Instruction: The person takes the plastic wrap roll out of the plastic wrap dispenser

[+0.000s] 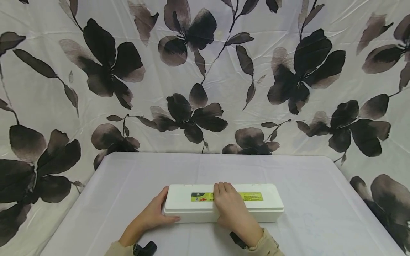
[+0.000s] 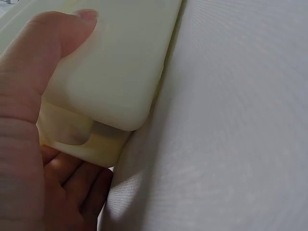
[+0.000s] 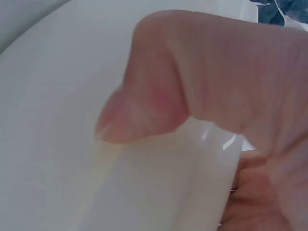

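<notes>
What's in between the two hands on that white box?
In the head view, a stretch of the white box lies between the left hand and right hand, with the left end of its yellow-green label showing.

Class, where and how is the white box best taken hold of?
Probably by its two short ends, from left and right: the white box is long and low, and lies flat and crosswise. The left grip holds the left end; the right grip lies across the lid.
</notes>
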Demonstrator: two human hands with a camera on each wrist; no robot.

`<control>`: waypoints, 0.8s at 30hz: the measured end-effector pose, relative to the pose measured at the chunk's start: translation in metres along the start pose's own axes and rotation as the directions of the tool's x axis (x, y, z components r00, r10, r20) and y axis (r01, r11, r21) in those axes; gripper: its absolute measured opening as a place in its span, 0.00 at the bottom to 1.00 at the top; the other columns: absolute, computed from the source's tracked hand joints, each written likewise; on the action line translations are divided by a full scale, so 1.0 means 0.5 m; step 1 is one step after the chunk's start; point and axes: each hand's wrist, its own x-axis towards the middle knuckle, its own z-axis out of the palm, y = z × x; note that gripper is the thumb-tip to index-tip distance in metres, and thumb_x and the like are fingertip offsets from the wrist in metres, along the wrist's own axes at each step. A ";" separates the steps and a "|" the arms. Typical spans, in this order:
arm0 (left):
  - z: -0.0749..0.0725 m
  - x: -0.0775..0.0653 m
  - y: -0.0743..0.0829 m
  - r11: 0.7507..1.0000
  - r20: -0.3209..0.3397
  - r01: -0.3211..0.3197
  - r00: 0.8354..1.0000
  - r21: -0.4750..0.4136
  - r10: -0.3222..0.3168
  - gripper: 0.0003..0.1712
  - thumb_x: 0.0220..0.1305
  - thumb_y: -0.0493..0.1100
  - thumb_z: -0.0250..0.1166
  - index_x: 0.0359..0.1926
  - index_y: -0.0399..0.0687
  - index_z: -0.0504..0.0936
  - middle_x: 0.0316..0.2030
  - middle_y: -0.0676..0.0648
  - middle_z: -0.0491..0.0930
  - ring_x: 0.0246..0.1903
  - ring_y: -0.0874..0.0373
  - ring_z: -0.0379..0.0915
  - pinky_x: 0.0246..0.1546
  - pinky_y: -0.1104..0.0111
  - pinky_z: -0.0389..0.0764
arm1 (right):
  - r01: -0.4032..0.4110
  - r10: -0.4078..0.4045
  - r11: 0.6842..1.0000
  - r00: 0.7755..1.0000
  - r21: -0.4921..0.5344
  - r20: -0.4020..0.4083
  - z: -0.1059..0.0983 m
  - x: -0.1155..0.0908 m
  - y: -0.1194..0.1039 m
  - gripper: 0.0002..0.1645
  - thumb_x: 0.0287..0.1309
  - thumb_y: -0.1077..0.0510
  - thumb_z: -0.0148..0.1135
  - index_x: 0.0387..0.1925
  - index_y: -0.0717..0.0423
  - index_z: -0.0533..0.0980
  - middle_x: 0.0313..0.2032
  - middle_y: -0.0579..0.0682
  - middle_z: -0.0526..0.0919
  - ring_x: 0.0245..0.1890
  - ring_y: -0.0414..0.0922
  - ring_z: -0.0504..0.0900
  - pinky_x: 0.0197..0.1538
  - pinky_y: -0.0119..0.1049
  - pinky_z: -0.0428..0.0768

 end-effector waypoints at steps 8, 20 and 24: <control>0.000 -0.004 -0.003 0.998 0.021 -0.051 0.998 -0.042 0.052 0.56 0.40 0.48 0.84 0.69 0.56 0.62 0.59 0.53 0.75 0.55 0.55 0.73 0.56 0.61 0.73 | 0.018 -0.018 1.000 0.999 0.007 -0.046 0.009 0.000 0.018 0.41 0.24 0.60 0.67 0.51 0.69 0.76 0.43 0.59 0.81 0.46 0.54 0.79 0.53 0.45 0.77; -0.002 -0.004 -0.003 1.000 -0.011 -0.015 1.000 0.019 0.015 0.57 0.37 0.53 0.85 0.68 0.57 0.63 0.59 0.56 0.75 0.55 0.57 0.72 0.58 0.58 0.72 | -0.010 -0.019 0.942 0.996 0.336 0.082 0.001 -0.001 0.061 0.48 0.26 0.58 0.78 0.59 0.63 0.74 0.56 0.57 0.79 0.58 0.55 0.76 0.61 0.49 0.72; -0.001 -0.004 -0.002 1.000 -0.011 -0.012 1.000 0.013 0.012 0.57 0.37 0.53 0.85 0.68 0.56 0.63 0.59 0.56 0.75 0.56 0.57 0.72 0.58 0.59 0.72 | -0.034 -0.010 0.920 0.994 0.390 0.110 0.003 0.000 0.075 0.49 0.30 0.56 0.80 0.61 0.61 0.74 0.58 0.56 0.78 0.59 0.53 0.75 0.59 0.49 0.74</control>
